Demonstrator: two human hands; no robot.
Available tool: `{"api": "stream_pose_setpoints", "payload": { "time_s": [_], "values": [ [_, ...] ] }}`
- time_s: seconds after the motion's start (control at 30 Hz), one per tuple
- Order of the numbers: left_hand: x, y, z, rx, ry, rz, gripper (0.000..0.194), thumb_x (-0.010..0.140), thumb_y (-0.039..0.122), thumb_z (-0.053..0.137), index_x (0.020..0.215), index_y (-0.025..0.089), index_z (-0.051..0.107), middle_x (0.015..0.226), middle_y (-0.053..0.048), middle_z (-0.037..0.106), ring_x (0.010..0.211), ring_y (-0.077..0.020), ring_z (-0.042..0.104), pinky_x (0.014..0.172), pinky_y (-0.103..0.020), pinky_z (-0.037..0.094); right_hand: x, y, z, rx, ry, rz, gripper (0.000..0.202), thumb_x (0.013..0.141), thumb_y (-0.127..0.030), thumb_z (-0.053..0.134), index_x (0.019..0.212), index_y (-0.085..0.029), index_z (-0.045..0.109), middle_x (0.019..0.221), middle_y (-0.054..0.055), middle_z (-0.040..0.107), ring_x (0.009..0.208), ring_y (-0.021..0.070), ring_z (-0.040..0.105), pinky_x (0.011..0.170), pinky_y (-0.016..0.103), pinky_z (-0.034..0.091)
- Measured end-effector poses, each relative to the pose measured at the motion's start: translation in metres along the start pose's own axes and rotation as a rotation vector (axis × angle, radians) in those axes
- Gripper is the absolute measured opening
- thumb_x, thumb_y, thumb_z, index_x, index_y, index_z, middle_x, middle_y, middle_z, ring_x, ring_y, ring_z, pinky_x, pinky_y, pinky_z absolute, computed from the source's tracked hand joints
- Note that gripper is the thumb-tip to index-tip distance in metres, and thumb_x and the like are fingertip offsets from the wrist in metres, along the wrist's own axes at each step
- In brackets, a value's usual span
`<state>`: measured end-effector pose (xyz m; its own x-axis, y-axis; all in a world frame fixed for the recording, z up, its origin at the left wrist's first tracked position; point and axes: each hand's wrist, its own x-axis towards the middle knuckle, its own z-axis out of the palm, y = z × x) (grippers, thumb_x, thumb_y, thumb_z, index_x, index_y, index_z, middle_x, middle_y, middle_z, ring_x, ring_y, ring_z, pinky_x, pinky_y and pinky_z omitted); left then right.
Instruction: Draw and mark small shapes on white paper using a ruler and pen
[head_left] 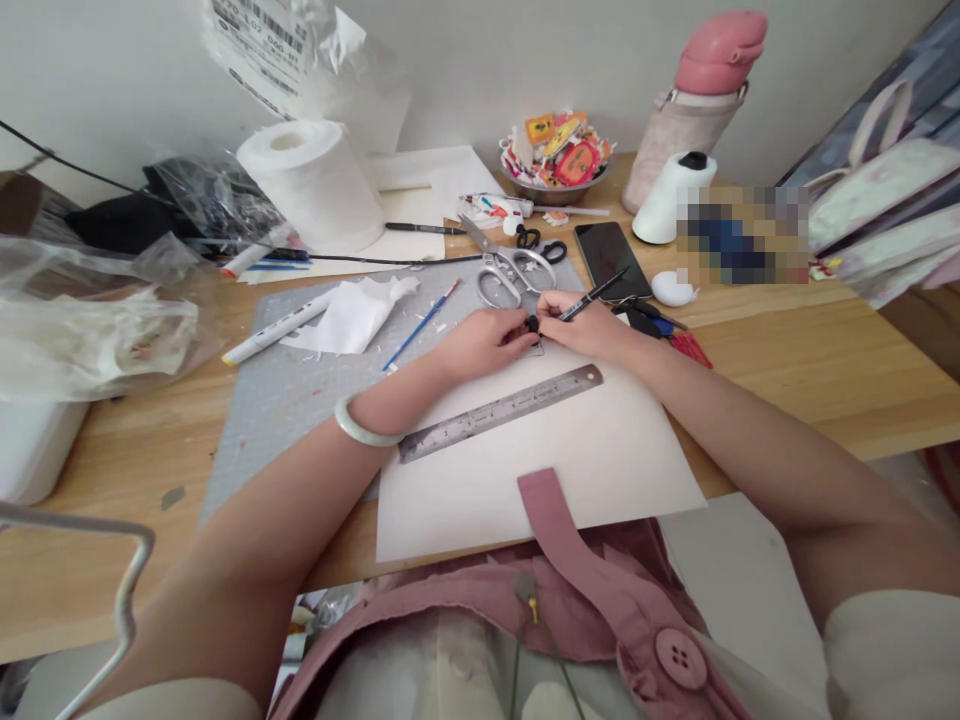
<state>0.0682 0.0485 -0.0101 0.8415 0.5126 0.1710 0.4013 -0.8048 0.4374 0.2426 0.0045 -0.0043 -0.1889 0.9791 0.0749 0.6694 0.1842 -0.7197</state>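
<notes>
My right hand (574, 322) is closed around a black pen (596, 293), near the upper edge of a white sheet of paper (540, 440). Close beside it, my left hand (487, 343) pinches a small black object (533, 323), too small to name. A few thin drawn lines show on the paper just below the fingertips. A steel ruler (501, 412) lies slanted across the sheet below both hands. Large silver scissors (510, 270) rest just beyond my hands on a grey cutting mat (262, 430).
Behind stand a white paper roll (311, 190), a bowl of colourful cutouts (559, 160), a pink-lidded bottle (690, 110) and a white thread cone (675, 197). A phone (611, 260) lies at right; a blue brush (421, 325), marker (281, 328) and paper scrap (360, 312) lie left.
</notes>
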Motion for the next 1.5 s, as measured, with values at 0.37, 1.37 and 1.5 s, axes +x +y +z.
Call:
{"api": "stream_pose_setpoints", "payload": {
  "time_s": [0.37,1.37,1.5],
  "values": [
    [0.0001,0.0008,-0.0006,-0.003,-0.002,0.003,0.019,0.085,0.028,0.044,0.075,0.015,0.053,0.071,-0.002,0.059,0.064,-0.0131,0.052,0.058,-0.024,0.035,0.0002,0.0005,-0.0001,0.012,0.002,0.020,0.007,0.070,-0.023,0.046,0.064,-0.018,0.045,0.058,-0.003,0.045,0.057,0.0111,0.039,0.055,0.025,0.027],
    [0.0006,0.0000,0.0006,-0.020,-0.001,0.035,0.021,0.086,0.030,0.043,0.074,0.016,0.053,0.071,-0.002,0.060,0.064,-0.0125,0.052,0.058,-0.023,0.035,0.0006,0.0018,-0.0006,0.029,-0.021,0.049,0.007,0.070,-0.024,0.044,0.066,-0.019,0.045,0.055,-0.004,0.044,0.055,0.0115,0.039,0.053,0.024,0.027],
    [0.0003,0.0003,-0.0001,-0.028,-0.002,0.044,0.021,0.086,0.030,0.044,0.074,0.016,0.054,0.071,-0.002,0.060,0.064,-0.0125,0.052,0.059,-0.023,0.035,-0.0001,0.0007,-0.0009,0.034,-0.023,0.051,0.007,0.070,-0.024,0.044,0.066,-0.019,0.044,0.055,-0.004,0.043,0.054,0.0113,0.039,0.052,0.024,0.027]
  ]
}}
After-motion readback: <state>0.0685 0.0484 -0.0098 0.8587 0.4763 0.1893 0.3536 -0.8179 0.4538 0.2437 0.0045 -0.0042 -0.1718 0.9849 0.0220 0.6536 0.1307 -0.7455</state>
